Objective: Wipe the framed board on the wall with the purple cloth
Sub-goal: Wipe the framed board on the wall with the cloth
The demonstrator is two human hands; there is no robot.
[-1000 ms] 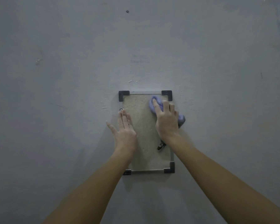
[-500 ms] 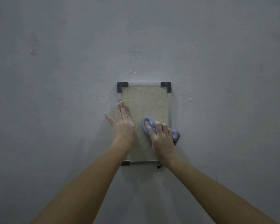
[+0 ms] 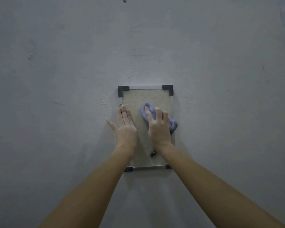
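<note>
Grey wall (image 3: 56,79) carries the framed board (image 3: 146,97); right hand (image 3: 158,127) grip clamps the purple cloth (image 3: 148,111) mid-wipe, left hand (image 3: 126,127) flat beside it, fingers together; bare board above the grip looks left.

Two bare forearms enter from the bottom edge, no sleeves visible up to the frame border. Left hand (image 3: 126,129): no rings, watch or glove. Right hand (image 3: 159,127): likewise unadorned. Fingernails short, unpainted where visible. Both wrists bare.
</note>
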